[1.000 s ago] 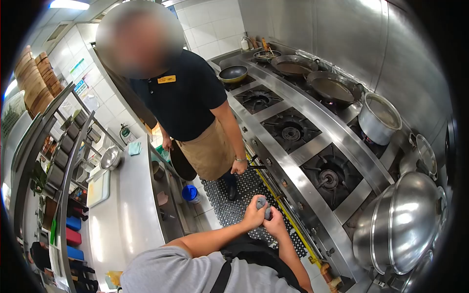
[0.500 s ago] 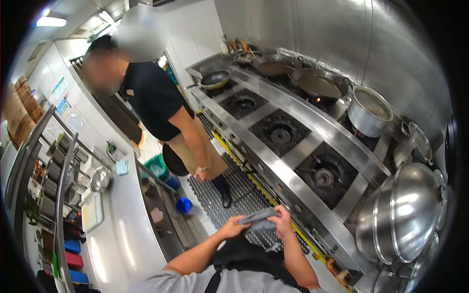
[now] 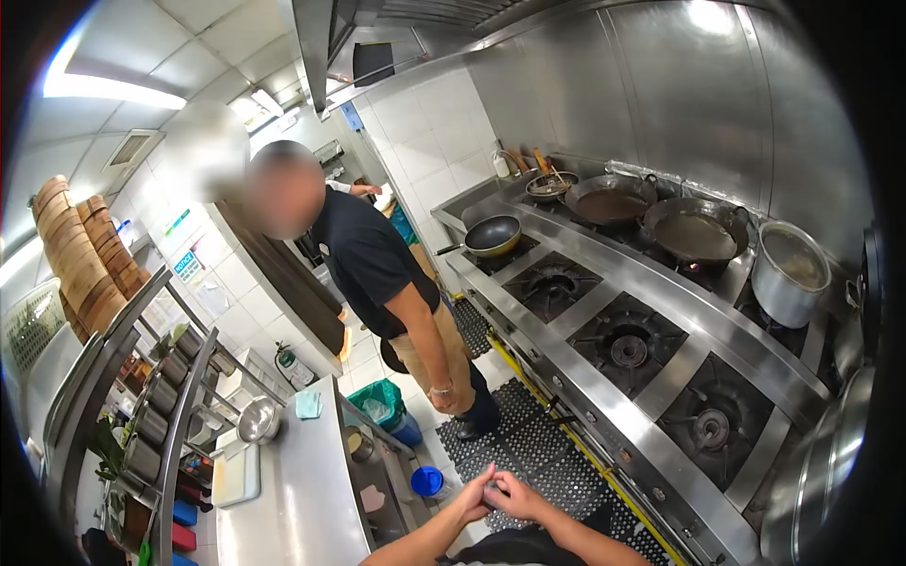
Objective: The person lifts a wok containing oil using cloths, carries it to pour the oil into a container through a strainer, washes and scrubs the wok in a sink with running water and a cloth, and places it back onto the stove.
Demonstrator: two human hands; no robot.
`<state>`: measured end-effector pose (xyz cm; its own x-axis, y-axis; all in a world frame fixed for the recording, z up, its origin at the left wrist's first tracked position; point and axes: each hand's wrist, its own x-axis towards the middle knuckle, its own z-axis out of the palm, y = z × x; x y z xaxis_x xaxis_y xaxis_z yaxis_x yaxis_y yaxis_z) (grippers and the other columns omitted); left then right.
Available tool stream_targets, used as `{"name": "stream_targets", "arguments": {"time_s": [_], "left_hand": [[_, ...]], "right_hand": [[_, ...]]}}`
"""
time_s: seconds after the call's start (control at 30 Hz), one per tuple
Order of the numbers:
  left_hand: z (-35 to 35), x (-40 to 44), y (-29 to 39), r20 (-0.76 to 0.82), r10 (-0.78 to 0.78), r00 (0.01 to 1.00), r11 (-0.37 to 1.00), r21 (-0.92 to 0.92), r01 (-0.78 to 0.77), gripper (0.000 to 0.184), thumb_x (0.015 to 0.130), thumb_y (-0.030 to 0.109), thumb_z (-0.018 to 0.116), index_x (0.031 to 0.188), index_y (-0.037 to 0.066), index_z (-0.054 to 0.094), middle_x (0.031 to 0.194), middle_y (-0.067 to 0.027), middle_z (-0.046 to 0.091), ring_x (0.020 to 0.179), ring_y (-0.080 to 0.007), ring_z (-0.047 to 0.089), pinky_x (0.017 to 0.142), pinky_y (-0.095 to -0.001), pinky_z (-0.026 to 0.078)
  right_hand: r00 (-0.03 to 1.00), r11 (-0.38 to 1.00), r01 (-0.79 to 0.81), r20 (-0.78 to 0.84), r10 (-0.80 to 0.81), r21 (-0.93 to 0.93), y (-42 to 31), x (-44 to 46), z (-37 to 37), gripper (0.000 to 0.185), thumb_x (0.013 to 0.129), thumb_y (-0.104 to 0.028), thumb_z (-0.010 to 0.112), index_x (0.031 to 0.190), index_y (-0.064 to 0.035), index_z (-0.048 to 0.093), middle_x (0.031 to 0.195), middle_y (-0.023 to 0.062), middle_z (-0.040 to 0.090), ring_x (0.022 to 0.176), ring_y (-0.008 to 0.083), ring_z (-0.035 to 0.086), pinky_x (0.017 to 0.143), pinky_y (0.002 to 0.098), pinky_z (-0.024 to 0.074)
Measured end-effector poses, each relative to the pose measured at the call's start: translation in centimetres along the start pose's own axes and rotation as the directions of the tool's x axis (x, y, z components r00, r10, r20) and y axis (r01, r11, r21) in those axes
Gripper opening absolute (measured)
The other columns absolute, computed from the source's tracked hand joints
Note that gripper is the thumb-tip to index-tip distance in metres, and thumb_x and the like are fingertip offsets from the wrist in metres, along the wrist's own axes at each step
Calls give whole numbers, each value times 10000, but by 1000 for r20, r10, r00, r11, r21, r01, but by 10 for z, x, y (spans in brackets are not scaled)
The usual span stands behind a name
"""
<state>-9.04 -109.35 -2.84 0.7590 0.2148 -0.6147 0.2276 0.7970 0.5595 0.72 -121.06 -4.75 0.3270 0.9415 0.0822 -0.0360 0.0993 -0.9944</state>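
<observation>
My left hand (image 3: 474, 497) and my right hand (image 3: 518, 498) are close together in front of my body at the bottom of the head view. Both are closed, with a small grey bit of cloth (image 3: 492, 486) showing between them. Most of the cloth is hidden by the fingers. Below the hands is the dark front of my apron (image 3: 524, 547).
A person (image 3: 377, 274) in a dark shirt stands ahead in the aisle. To the right runs a gas range (image 3: 651, 401) with woks, a frying pan (image 3: 493, 236) and a tall pot (image 3: 791, 274). A steel counter (image 3: 293, 481) lies left; a blue bucket (image 3: 427, 481) stands on the floor.
The grey cloth was stretched between my hands; now the hands are together and the cloth is mostly covered. My view has tilted up and turned left. The other person's head has turned.
</observation>
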Motion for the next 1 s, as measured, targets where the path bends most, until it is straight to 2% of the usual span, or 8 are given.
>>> {"name": "stream_targets", "arguments": {"time_s": [0.1,0.23,0.3,0.37,0.4,0.53,0.83,1.0], "left_hand": [[40,-15,22,-182,266,947,963,93,-252,353,950,389,552,1041,53,604,957,-73,653,840,-190,638,755,-346,520],[71,0,22,-217,460,861,881,227,-414,294,949,313,577,1066,46,616,969,-65,655,832,-163,631,736,-331,516],[93,5,20,-275,512,814,849,303,-432,293,954,312,571,1058,43,621,981,-67,658,844,-165,630,749,-327,511],[90,22,10,-219,520,826,841,298,-451,310,966,312,551,1052,22,615,977,-70,660,865,-172,626,758,-314,504],[99,20,11,-205,493,846,850,320,-418,319,969,317,545,1051,17,613,972,-69,658,861,-172,625,755,-317,504],[129,5,4,-157,438,885,840,422,-341,305,983,321,518,1055,38,605,949,-47,648,838,-148,616,747,-307,502],[172,-16,6,-109,643,758,679,539,-499,272,986,311,518,1063,60,591,919,-2,627,786,-93,587,679,-274,487],[137,-2,2,-179,619,764,760,378,-528,262,983,281,527,1051,39,602,940,-31,640,833,-130,586,759,-295,481]], "right_hand": [[997,968,53,-59,-40,247,-49,13,-18,341,946,-135,571,1234,-5,444,1098,137,635,979,140,602,848,277,478],[980,972,138,-171,-106,190,-66,17,-46,281,925,-87,584,1179,-21,482,1025,107,652,878,113,619,759,245,493],[909,957,222,-396,-132,189,-71,15,-60,321,887,-94,638,1164,-26,493,992,96,651,875,127,621,757,265,497],[786,943,226,-526,-324,-243,-76,6,-82,398,846,-118,690,1175,-22,487,965,84,646,866,144,622,759,292,502],[759,939,204,-561,-331,-277,-74,3,-90,394,814,-143,724,1135,-21,530,953,82,649,853,153,615,756,308,504],[922,998,60,-382,-67,-30,-60,-10,-109,250,817,-181,726,978,-20,623,887,67,653,806,116,590,726,270,487],[917,991,131,-374,-135,-36,-108,-16,-117,189,843,-171,699,921,-14,626,783,20,629,710,79,559,648,254,475],[782,841,513,-312,-540,-170,-249,35,-168,175,868,-142,663,977,-26,589,824,19,633,758,93,589,693,252,488]]}}
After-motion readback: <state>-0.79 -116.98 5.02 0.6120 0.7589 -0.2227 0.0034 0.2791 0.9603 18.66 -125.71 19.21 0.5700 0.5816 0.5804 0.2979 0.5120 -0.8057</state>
